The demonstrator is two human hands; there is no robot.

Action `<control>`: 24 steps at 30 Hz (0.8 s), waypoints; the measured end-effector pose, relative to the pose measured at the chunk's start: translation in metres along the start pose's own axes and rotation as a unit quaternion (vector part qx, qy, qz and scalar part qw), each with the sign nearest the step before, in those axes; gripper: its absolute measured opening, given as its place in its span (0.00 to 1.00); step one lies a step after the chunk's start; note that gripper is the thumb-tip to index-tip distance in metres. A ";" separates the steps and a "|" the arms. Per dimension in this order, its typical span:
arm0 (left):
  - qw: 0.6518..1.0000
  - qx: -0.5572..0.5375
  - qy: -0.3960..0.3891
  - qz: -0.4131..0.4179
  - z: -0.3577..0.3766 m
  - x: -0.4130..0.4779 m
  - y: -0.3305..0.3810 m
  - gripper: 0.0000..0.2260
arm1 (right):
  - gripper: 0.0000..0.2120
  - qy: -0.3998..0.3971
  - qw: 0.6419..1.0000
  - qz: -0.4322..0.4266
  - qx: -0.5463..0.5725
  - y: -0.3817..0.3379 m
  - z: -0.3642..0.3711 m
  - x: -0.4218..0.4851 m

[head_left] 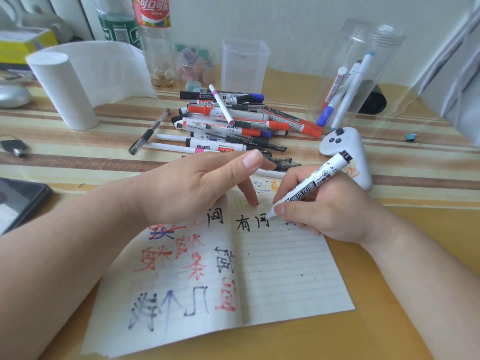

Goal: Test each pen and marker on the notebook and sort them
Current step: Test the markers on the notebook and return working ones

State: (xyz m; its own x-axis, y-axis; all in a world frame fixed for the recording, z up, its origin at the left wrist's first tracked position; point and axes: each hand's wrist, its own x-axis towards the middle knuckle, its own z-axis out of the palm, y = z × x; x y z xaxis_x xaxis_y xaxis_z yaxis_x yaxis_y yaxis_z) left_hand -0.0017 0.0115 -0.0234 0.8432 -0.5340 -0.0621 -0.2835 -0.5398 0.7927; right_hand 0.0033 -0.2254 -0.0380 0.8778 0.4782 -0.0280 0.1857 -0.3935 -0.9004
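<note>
Plainly, the marker (309, 185) was mid-test. Its tip touched the right page of the notebook (285, 271) at the end of a row of black characters, and the barrel slanted up and away so the nib met the paper at a writing angle. The right hand (337, 211) gripped it low on the barrel, thumb and fingers curled round it, probably for control over the stroke. The left hand (192, 188) hung open over the top of the notebook, one straight finger pressing the page just left of the nib, seemingly to keep the paper flat and steady. Red, blue and black trial marks covered the left page. Beyond the notebook a pile (233, 123) of pens and markers lay on the surface (389, 294), apparently untested. To its right a clear jar (363, 42) held a few pens leaning inside, likely those already sorted. A white controller (345, 146) lay between the jar and the right hand.
</note>
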 end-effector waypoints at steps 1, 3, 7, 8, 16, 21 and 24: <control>1.000 -0.001 0.000 -0.001 0.000 0.000 0.000 0.31 | 0.06 -0.006 1.000 -0.002 0.001 0.000 0.000 0.000; 1.000 -0.002 0.001 -0.001 0.000 0.000 0.000 0.31 | 0.06 -0.016 1.000 -0.003 0.009 0.000 0.000 -0.001; 1.000 -0.001 0.002 -0.007 0.000 0.001 0.000 0.31 | 0.05 -0.017 1.000 0.001 -0.008 -0.001 0.000 -0.001; 1.000 -0.001 0.004 -0.010 0.000 0.001 0.000 0.32 | 0.05 -0.016 1.000 0.004 -0.014 -0.002 -0.001 -0.001; 1.000 0.002 0.007 -0.012 0.001 0.001 0.000 0.34 | 0.06 0.007 1.000 0.013 -0.002 -0.004 -0.001 0.000; 1.000 -0.002 0.005 -0.012 0.001 0.000 -0.001 0.32 | 0.06 0.000 1.000 0.002 0.003 -0.002 0.000 0.000; 1.000 -0.005 0.002 -0.011 0.001 0.000 -0.001 0.31 | 0.07 -0.022 1.000 -0.003 -0.001 -0.002 0.001 -0.001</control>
State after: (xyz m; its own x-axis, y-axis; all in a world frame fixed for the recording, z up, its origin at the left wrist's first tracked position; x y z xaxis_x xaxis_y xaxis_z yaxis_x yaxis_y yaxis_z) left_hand -0.0016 0.0114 -0.0246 0.8510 -0.5194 -0.0772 -0.2606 -0.5455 0.7966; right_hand 0.0013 -0.2247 -0.0360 0.8561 0.5150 -0.0425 0.1908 -0.3916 -0.9001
